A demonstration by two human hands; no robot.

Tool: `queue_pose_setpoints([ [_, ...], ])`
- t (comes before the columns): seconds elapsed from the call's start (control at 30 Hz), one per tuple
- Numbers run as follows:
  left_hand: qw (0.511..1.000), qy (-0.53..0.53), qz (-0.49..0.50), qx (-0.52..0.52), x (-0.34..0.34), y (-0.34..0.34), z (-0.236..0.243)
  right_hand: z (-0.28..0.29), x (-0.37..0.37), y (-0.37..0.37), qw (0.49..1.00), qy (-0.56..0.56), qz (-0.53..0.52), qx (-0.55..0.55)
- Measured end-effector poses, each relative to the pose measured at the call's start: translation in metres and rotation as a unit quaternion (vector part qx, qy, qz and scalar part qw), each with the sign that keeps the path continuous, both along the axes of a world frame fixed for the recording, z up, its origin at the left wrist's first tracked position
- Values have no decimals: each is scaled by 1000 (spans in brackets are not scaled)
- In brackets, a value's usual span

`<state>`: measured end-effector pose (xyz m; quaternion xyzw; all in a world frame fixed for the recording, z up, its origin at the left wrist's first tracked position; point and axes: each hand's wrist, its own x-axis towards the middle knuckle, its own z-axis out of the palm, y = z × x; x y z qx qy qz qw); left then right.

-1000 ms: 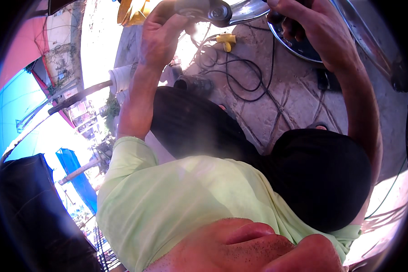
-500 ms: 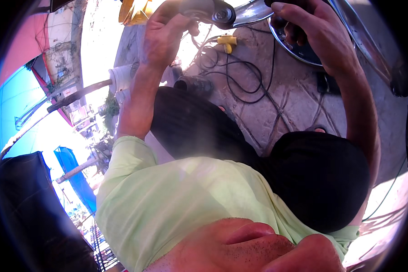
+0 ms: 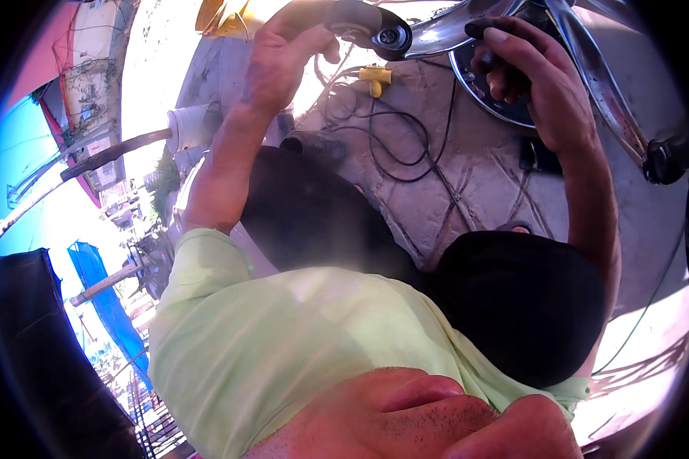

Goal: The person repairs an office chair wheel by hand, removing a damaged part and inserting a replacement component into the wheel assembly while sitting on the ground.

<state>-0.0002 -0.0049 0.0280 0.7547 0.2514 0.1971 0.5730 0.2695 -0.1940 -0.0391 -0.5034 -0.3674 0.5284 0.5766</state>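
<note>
Near the top of the view, a chrome chair base (image 3: 444, 34) spreads its legs, with casters at the leg ends. My left hand (image 3: 287, 57) is closed around the grey and black caster (image 3: 356, 21) at the end of the nearest leg. The bolt in that caster's dark housing faces me. My right hand (image 3: 532, 73) is beside the same leg, fingers curled and pinched. At its fingertips is a small dark patch, too unclear to name. A second leg runs down to the right and ends in a black caster (image 3: 668, 161).
Below the base, a round dark disc (image 3: 486, 92) with a shiny rim lies on the paved floor (image 3: 475, 172). A black cable (image 3: 406, 115) loops there beside a yellow plug connector (image 3: 375, 79). Something yellow (image 3: 220, 17) stands at the top left. My bent knees (image 3: 520, 306) are below.
The view has shifted slightly, so more of the chrome base shows at the top right. My left hand keeps its hold on the caster; my right hand remains by the leg.
</note>
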Motion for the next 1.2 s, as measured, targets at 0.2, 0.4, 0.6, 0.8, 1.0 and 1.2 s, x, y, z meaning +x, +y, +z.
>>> queue_pose_setpoints([
  [0.2, 999, 31, 28, -10, -9, -1, 6, -3, 0, -1, 982, 185, 43, 26],
  [0.4, 992, 122, -9, 16, -26, 12, -6, -6, 0, -6, 967, 243, 62, 45],
  [0.6, 923, 333, -161, 106, -24, 8, -16, -33, 20, -31, 971, 199, 133, 29],
  [0.8, 882, 357, -261, 163, -39, 5, -44, -65, 25, -78, 976, 145, 145, -69],
  [1.0, 850, 391, -334, 113, -41, -6, -65, -145, 8, -151, 956, 248, -17, -156],
  [1.2, 826, 419, -364, 100, -41, -11, -75, -180, -25, -154, 928, 283, -51, -237],
])
